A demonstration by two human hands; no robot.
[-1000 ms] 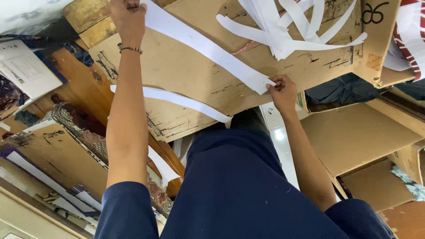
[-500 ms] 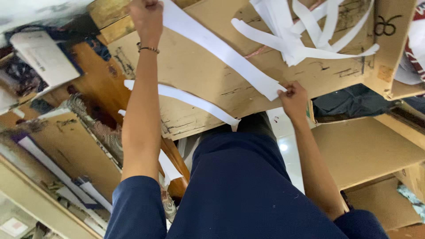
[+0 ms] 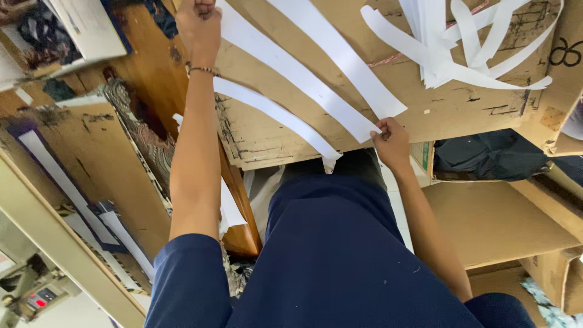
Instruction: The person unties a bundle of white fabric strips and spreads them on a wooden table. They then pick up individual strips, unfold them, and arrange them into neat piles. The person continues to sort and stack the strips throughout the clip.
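Observation:
A long white paper strip (image 3: 291,67) lies stretched slantwise across a scratched brown cardboard sheet (image 3: 425,103). My left hand (image 3: 199,27) pinches its far end at the top of the view, a bracelet on the wrist. My right hand (image 3: 392,143) grips its near end at the cardboard's front edge. Two more white strips lie parallel to it, one (image 3: 276,115) on the near side and one (image 3: 340,54) on the far side. A loose heap of curled white strips (image 3: 449,42) sits on the cardboard at the upper right.
Wooden boards (image 3: 152,79) and a patterned cloth (image 3: 146,140) lie at the left. A flat cardboard piece (image 3: 498,218) and a dark bag (image 3: 486,155) lie at the right. A white booklet (image 3: 85,24) sits top left. My dark blue clothing fills the lower middle.
The view has shifted, so the cardboard and both hands appear further right and lower. Both hands keep hold of the strip's ends. A further strip beyond it has come into view.

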